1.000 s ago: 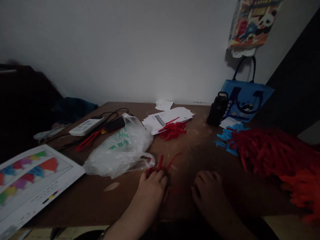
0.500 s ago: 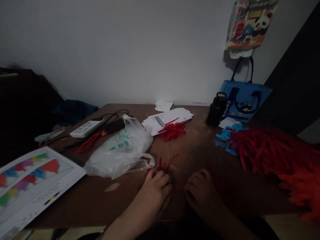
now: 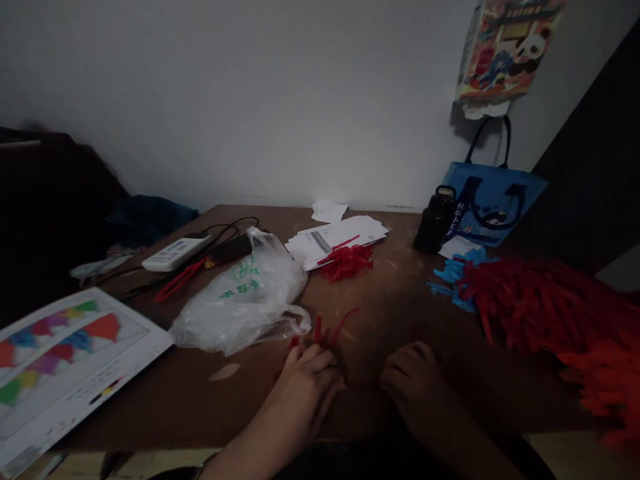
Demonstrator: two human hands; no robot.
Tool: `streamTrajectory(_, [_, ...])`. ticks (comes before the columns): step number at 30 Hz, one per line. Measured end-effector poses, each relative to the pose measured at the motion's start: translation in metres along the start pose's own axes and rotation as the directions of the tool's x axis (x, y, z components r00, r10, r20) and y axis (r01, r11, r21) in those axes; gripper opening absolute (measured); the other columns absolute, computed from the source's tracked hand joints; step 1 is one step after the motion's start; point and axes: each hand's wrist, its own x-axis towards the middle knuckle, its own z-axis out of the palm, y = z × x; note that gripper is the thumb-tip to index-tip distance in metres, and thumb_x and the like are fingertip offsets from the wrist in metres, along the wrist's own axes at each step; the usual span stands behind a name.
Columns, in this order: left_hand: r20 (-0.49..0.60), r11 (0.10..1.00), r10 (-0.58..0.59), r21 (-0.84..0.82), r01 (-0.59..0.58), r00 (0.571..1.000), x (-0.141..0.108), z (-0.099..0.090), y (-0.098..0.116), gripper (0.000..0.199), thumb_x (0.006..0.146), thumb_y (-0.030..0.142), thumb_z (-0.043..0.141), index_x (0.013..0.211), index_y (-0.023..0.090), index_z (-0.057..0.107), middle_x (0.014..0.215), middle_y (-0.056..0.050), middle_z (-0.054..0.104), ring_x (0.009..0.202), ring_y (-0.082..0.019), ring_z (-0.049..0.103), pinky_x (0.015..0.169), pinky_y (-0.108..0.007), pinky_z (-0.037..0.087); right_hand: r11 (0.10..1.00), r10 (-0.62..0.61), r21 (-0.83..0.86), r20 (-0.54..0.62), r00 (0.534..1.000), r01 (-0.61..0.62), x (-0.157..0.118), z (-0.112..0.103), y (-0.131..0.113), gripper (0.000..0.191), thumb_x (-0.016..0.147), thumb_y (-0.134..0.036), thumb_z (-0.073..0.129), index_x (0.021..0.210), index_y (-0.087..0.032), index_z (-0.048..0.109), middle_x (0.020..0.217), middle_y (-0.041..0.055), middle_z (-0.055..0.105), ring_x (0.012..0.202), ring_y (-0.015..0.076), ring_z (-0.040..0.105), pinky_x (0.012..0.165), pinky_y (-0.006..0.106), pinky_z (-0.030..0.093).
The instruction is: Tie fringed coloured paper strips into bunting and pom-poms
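My left hand [image 3: 311, 383] is closed near the front middle of the table, on some thin red strips [image 3: 327, 330]. Their ends poke out past its fingertips, while the rest is hidden beneath the palm. To the right, my right hand [image 3: 411, 379] rests low over the tabletop with its fingers curled in; whatever lies inside them is hidden and dark. A small heap of cut red strips [image 3: 349, 263] lies farther back. At the right, a large bundle of dark red strips [image 3: 530, 300] spreads beside orange-red ones [image 3: 607, 373] and blue ones [image 3: 455, 275].
A crumpled clear plastic bag [image 3: 243, 303] lies left of my hands, near a printed sheet with coloured flags [image 3: 75, 373]. White papers [image 3: 335, 241], a white power strip [image 3: 177, 252] and red-handled scissors [image 3: 180, 280] lie behind. A black bottle [image 3: 434, 220] stands by a blue tote bag [image 3: 493, 203].
My right hand has shifted a little to the right, widening the gap between my hands. My left hand has moved slightly left and stays over the red strips.
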Motion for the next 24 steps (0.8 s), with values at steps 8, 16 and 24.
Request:
streamTrajectory(8, [-0.032,0.974,-0.204,0.098,0.207,0.978,0.005,0.006,0.009,0.018,0.088,0.013,0.048,0.086,0.017,0.066,0.098,-0.008,0.063,0.098,-0.028,0.054,0.084,-0.044,0.034,0.964,0.265,-0.021,0.067,0.962,-0.264,0.008,-0.011,-0.013,0.020,0.078,0.001,0.058,0.074,-0.019,0.061,0.090,0.0020,0.063,0.090,0.0201,0.055,0.088,0.043,0.029])
streamTrajectory(16, [-0.097,0.963,0.080,0.264,-0.052,0.992,0.009,0.021,-0.001,0.009,0.085,0.016,0.067,0.082,0.023,0.069,0.086,-0.001,0.066,0.089,-0.023,0.054,0.089,-0.046,0.028,0.962,0.273,0.009,0.079,0.959,-0.274,0.013,-0.009,-0.007,0.024,0.073,-0.001,0.068,0.077,-0.024,0.065,0.084,-0.0036,0.065,0.087,0.0178,0.056,0.089,0.042,0.030])
streamTrajectory(24, [-0.072,0.967,0.103,0.243,-0.082,0.992,0.020,0.034,-0.001,0.007,0.083,0.013,0.067,0.077,0.016,0.068,0.085,-0.006,0.066,0.085,-0.022,0.054,0.087,-0.042,0.033,0.977,-0.121,-0.173,0.052,0.991,0.129,0.011,0.006,-0.012,0.008,0.082,-0.014,0.066,0.079,-0.020,0.062,0.081,-0.0007,0.065,0.086,0.0185,0.055,0.102,0.048,0.024])
